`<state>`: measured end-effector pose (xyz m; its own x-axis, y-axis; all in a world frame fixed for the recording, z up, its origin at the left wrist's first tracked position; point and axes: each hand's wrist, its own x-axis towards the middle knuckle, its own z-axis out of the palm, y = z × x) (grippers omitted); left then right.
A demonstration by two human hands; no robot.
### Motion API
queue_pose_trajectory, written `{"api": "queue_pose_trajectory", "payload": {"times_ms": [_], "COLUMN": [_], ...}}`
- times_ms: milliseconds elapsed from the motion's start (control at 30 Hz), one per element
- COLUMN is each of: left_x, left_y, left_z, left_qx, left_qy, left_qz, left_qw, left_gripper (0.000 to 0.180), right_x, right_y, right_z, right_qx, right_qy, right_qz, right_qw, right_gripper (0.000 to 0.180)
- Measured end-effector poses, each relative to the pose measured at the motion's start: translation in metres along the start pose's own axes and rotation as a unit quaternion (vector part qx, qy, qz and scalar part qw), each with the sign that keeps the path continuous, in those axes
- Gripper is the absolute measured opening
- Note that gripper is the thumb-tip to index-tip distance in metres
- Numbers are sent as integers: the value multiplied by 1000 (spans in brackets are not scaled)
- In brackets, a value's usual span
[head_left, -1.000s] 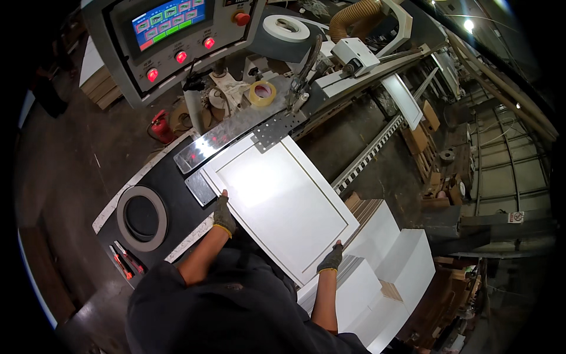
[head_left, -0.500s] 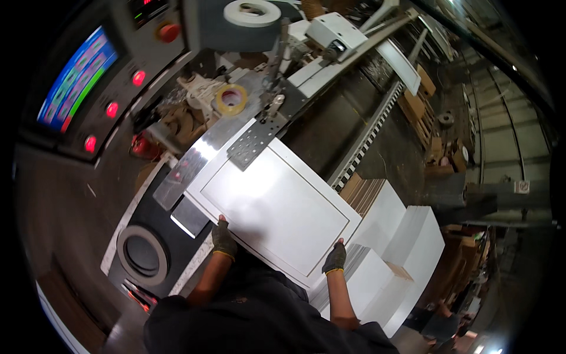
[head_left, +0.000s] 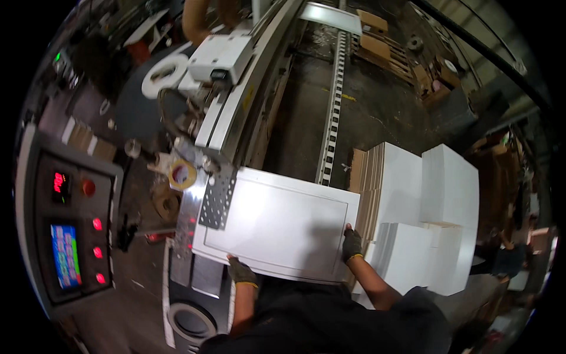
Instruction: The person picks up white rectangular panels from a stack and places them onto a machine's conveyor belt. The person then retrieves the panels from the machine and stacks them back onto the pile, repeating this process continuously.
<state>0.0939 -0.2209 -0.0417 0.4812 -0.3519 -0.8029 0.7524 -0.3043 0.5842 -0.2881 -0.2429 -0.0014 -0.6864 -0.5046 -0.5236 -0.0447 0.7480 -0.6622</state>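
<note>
**Panel held at the machine's feed end**

Both gloved hands clamp the white panel point(head_left: 277, 227): left hand point(head_left: 240, 272) on its near edge, right hand point(head_left: 352, 243) at its right corner. Its far edge overlaps the perforated plate point(head_left: 217, 204); uneven pushing could skew it.

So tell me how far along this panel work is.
Done, apparently: white panels stacked at the right. In hand: left hand and right hand hold a white panel flat, touching the perforated plate. Left: the machine's track beyond it is bare.
</note>
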Motion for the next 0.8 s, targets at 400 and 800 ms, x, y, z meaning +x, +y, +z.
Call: {"api": "queue_pose_trajectory", "payload": {"times_ms": [400, 800], "left_x": [42, 131], "left_y": [0, 2], "left_z": [85, 196], "left_qx": [44, 131], "left_qy": [-137, -266], "left_qz": [-3, 15], "left_qw": [990, 955], "left_gripper": [60, 57], "right_x": [99, 52], "right_y": [-18, 35], "right_z": [34, -50], "right_qx": [208, -38], "right_qy": [-68, 108], "right_qz": [-1, -170], "right_qw": [976, 979], "right_gripper": [53, 54]}}
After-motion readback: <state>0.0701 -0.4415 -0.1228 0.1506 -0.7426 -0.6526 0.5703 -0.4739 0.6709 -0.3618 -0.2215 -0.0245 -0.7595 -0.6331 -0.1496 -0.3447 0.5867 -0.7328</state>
